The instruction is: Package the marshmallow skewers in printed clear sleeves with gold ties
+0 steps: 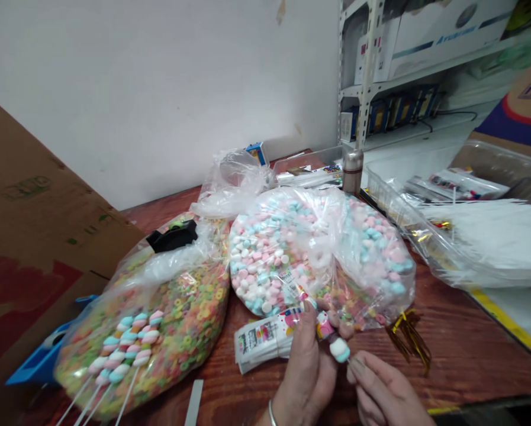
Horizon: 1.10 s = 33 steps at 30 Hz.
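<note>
My left hand [307, 361] is closed around a small printed wrapper with a marshmallow [338, 349] at its end, held just above a stack of printed sleeves [260, 342] on the wooden table [464, 349]. My right hand [380, 390] reaches in from the lower right, its fingers pinched at the marshmallow's lower end. Right behind the hands lies a clear bag of pink, white and blue marshmallows [292, 248]. To the left, several finished marshmallow skewers [127, 349] rest on a bag of coloured cereal rings [176, 307].
A cardboard box [34, 236] fills the left side with a blue tray [38, 361] below it. Gold twist ties [409, 337] lie right of the hands. Clear bags and a plastic tub [469, 236] sit at right; a metal shelf [367, 77] and a metal bottle [352, 170] stand behind.
</note>
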Tool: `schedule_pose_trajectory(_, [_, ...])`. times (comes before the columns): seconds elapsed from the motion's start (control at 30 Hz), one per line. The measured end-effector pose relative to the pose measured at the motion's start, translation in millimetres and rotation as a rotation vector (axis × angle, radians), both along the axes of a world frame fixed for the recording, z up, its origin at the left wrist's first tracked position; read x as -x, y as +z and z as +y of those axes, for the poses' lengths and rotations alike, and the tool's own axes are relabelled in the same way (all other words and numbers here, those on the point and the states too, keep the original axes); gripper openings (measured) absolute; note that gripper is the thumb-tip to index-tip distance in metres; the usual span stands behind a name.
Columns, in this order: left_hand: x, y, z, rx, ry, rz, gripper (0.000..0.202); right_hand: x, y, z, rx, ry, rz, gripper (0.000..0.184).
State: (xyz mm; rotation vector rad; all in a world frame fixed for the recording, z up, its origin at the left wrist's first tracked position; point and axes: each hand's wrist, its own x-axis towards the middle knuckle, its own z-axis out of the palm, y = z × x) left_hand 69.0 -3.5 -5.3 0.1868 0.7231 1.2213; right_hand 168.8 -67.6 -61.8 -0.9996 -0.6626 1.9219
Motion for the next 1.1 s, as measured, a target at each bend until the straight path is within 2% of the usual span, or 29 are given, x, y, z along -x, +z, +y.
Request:
schedule_pose_trajectory(0.1, [-4.3, -0.4, -5.5, -0.038, -0.051, 0.006, 0.033, 2.8, 7.8, 5.9, 0.083, 0.008, 0.178, 0.045])
schedule_pose_trajectory(0.23, [-8.6, -1.8, -10.7, -0.070, -0.110, 0.045, 0.031, 10.6, 13.8, 9.9, 0.104, -0.073, 0.288, 0.043])
schedule_pose_trajectory(0.4, [5.7, 3.8, 2.6, -0.074, -0.021, 0.046, 0.033, 8.3, 11.5, 8.2, 0.076, -0.089, 0.305, 0.042])
schedule_pose_trajectory(0.53, [8.3, 10.5, 9.6, -0.034, -0.035, 0.021, 0.025, 9.0, 12.0, 7.3, 0.083, -0.073, 0.349, 0.040])
schedule_pose_trajectory(0.63, [1.0, 11.5, 4.9, 0.069, -0.056, 0.035, 0.032, 15.0, 11.2, 6.9, 0.068, -0.057, 0.345, 0.041])
schedule_pose_trajectory(0.7, [-2.3, 10.5, 1.4, 0.135, -0.107, 0.058, 0.037, 15.7, 9.6, 5.9, 0.031, -0.038, 0.179, 0.043])
schedule_pose_trajectory(0.77, [-2.6, 9.1, -0.1, 0.146, -0.116, 0.086, 0.038, 10.4, 8.9, 5.2, -0.139, -0.104, -0.195, 0.043])
schedule_pose_trajectory(0.83, [-1.2, 7.9, 0.1, 0.114, -0.067, 0.141, 0.037, 0.4, 10.7, 6.3, -0.447, -0.267, -0.665, 0.034])
schedule_pose_trajectory(0.9, [-0.5, 7.4, 0.0, 0.062, -0.007, 0.201, 0.034, -9.7, 15.1, 10.2, -0.772, -0.410, -1.027, 0.018])
schedule_pose_trajectory(1.0, [-2.2, 7.5, -2.9, 0.010, -0.017, 0.256, 0.031, -16.0, 23.1, 19.0, -1.114, -0.449, -1.318, 0.022])
schedule_pose_trajectory(1.1, [-4.7, 7.5, -7.5, -0.007, -0.028, 0.275, 0.030, -12.0, 28.1, 25.6, -1.222, -0.417, -1.470, 0.021])
